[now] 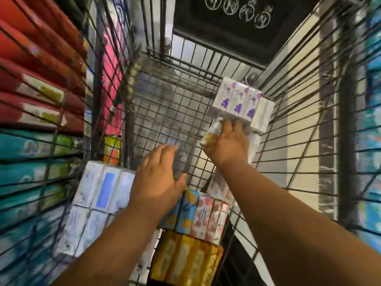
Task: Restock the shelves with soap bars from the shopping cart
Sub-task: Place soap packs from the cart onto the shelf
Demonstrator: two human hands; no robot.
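No legible text on soap packs (237, 100)

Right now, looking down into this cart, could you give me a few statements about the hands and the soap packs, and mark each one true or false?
1. The right hand grips a wrapped pack. True.
2. The left hand holds a yellow pack. False: its fingers are spread and it holds nothing.
3. A purple-flowered pack sits in the far right corner of the cart. True.
4. The yellow packs lie at the far end of the cart. False: they lie at the near end, just nearer than the pink packs.
5. The cart's floor and sides are wire mesh. True.
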